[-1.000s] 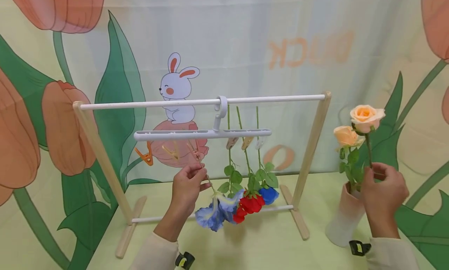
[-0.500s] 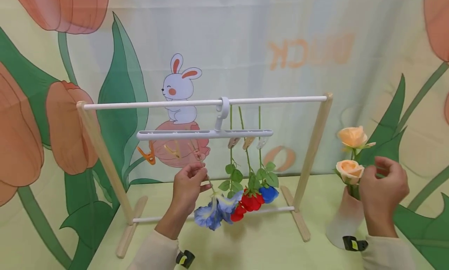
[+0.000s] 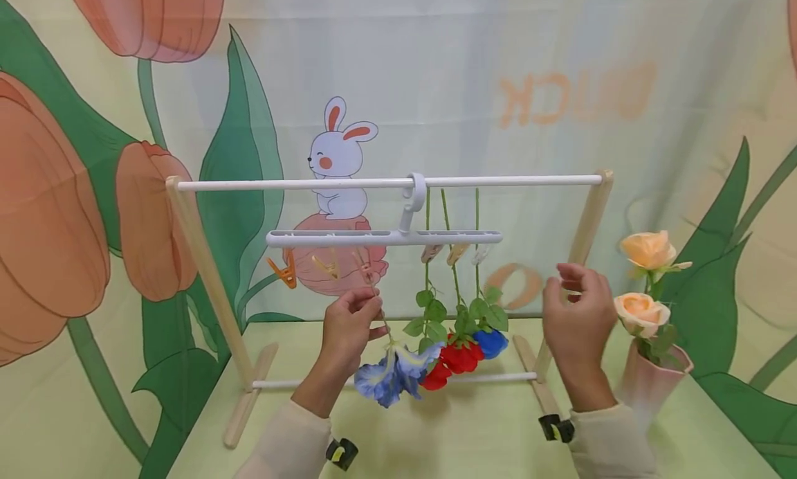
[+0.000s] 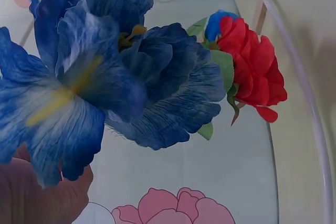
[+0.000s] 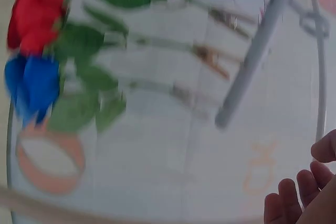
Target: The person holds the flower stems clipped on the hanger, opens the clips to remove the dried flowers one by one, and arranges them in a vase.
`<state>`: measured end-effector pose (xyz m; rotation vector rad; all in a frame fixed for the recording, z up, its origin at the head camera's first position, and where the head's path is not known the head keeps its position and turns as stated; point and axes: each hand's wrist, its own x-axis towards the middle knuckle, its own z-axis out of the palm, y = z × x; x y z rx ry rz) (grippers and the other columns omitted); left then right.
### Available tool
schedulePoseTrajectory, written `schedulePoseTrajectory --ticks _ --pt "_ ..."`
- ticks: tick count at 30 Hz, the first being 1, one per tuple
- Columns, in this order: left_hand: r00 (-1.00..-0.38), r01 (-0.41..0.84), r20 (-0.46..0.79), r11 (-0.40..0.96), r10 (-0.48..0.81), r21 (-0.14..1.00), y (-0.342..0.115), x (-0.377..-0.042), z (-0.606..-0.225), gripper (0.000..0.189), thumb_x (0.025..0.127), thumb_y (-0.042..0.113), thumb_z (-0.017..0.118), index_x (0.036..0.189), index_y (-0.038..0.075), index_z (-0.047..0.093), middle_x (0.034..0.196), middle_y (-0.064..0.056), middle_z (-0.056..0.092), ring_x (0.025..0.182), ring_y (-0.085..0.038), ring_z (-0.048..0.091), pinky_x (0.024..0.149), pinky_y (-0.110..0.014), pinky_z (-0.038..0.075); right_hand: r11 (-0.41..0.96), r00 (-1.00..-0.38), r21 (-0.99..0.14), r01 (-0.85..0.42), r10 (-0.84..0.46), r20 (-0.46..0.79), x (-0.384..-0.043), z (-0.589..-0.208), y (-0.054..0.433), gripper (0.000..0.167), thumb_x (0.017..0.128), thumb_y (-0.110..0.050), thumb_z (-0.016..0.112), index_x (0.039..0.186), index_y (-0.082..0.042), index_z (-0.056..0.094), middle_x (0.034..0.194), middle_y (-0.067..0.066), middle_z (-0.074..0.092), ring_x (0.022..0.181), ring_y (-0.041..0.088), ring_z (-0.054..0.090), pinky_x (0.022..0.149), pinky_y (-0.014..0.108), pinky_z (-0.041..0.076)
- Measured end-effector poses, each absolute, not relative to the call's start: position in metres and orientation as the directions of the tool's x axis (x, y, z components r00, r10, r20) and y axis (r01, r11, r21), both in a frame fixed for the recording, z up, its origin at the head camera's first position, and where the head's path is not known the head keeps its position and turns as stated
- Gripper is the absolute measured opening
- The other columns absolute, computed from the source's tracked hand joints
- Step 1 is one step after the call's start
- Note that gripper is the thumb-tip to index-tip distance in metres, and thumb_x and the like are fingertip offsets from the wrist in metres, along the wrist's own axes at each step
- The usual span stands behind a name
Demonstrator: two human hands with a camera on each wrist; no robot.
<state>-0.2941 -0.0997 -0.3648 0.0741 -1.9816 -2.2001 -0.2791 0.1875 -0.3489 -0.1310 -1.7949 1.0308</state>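
Observation:
My left hand (image 3: 349, 327) pinches the thin stem of a blue iris (image 3: 389, 376) just below a pink clip (image 3: 364, 266). The bloom hangs head down and fills much of the left wrist view. Whether the clip bites the stem is hard to tell. The clip hangs from a grey hanger (image 3: 330, 239). My right hand (image 3: 579, 320) is in the air near the rack's right post, its fingers loosely bent around nothing. To its right, two peach roses (image 3: 649, 250) stand in a pink and white vase (image 3: 641, 385).
The hanger hooks over the white bar (image 3: 261, 185) of a wooden rack. Stems with red flowers (image 3: 462, 356) and a blue flower (image 3: 492, 342) hang from clips on its right half. On the left dangle an orange clip (image 3: 285, 270) and a yellow clip (image 3: 327, 263).
My right hand has let go of a peach rose, which now stands in the vase, and has moved left. My left hand stays at the iris stem. The head view has shifted slightly.

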Motion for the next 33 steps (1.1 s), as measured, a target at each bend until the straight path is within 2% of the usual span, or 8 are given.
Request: schedulePoseTrajectory --ticks 4,6,8,16,21,28,33 --pt "-0.981 0.101 0.084 -0.094 -0.172 0.99 -0.101 -0.294 -0.365 0.018 0.097 0.008 0.065 0.113 -0.001 0.068 0.08 0.0 0.06 0.076 -0.012 0.063 0.06 -0.026 0.061 0.592 -0.557 -0.689 -0.418 0.432 0.71 -0.287 -0.348 0.142 0.019 0.091 -0.008 0.066 0.108 0.001 0.07 0.103 0.018 0.068 0.09 0.027 0.065 0.077 0.035 0.054" --pt "-0.981 0.105 0.087 -0.1 -0.172 0.989 -0.102 -0.294 -0.364 0.018 0.097 0.008 0.065 0.113 -0.001 0.068 0.079 0.0 0.06 0.075 -0.012 0.062 0.059 -0.026 0.06 0.572 -0.586 -0.682 -0.456 0.384 0.714 -0.289 -0.346 0.118 0.02 0.091 -0.008 0.067 0.108 0.001 0.07 0.104 0.018 0.069 0.09 0.031 0.066 0.078 0.045 0.056" --pt "-0.981 0.107 0.087 -0.108 -0.171 0.988 -0.102 -0.294 -0.364 0.017 0.097 0.007 0.065 0.112 -0.001 0.068 0.079 0.001 0.06 0.074 -0.012 0.062 0.059 -0.025 0.06 0.559 -0.604 -0.671 -0.486 0.34 0.721 -0.293 -0.344 0.096 0.02 0.09 -0.009 0.069 0.108 0.0 0.07 0.102 0.018 0.069 0.088 0.032 0.067 0.078 0.049 0.057" --pt "-0.98 0.1 0.081 -0.095 -0.18 0.991 -0.104 -0.295 -0.363 0.014 0.097 0.008 0.067 0.109 0.0 0.067 0.08 -0.001 0.061 0.075 -0.014 0.062 0.059 -0.026 0.061 0.516 -0.701 -0.69 -0.508 0.217 0.679 -0.307 -0.334 0.023 0.026 0.09 -0.02 0.075 0.109 -0.004 0.07 0.103 0.013 0.07 0.091 0.029 0.069 0.081 0.045 0.058" --pt "-0.981 0.098 0.09 -0.039 -0.173 0.994 -0.105 -0.294 -0.365 0.019 0.098 0.012 0.067 0.114 0.002 0.07 0.087 -0.005 0.067 0.077 -0.015 0.067 0.066 -0.033 0.063 0.512 -0.74 -0.705 -0.49 0.184 0.647 -0.315 -0.334 -0.002 0.031 0.089 -0.025 0.078 0.109 -0.004 0.069 0.104 0.013 0.071 0.092 0.029 0.069 0.081 0.044 0.057" --pt "-0.983 0.078 0.08 0.015 -0.163 0.997 -0.108 -0.295 -0.366 0.025 0.1 0.016 0.065 0.122 0.006 0.07 0.107 -0.014 0.072 0.084 -0.016 0.072 0.074 -0.038 0.063 0.486 -0.757 -0.738 -0.469 0.21 0.619 -0.319 -0.335 -0.022 0.032 0.089 -0.033 0.078 0.106 -0.008 0.068 0.101 0.01 0.072 0.091 0.027 0.069 0.078 0.042 0.058" --pt "-0.98 0.071 0.076 0.031 -0.183 0.997 -0.109 -0.294 -0.364 0.028 0.099 0.011 0.062 0.126 0.006 0.069 0.111 -0.015 0.07 0.086 -0.018 0.071 0.074 -0.039 0.064 0.462 -0.753 -0.755 -0.465 0.241 0.612 -0.319 -0.334 -0.033 0.03 0.088 -0.031 0.079 0.105 -0.008 0.068 0.095 0.007 0.072 0.089 0.023 0.072 0.078 0.042 0.057"
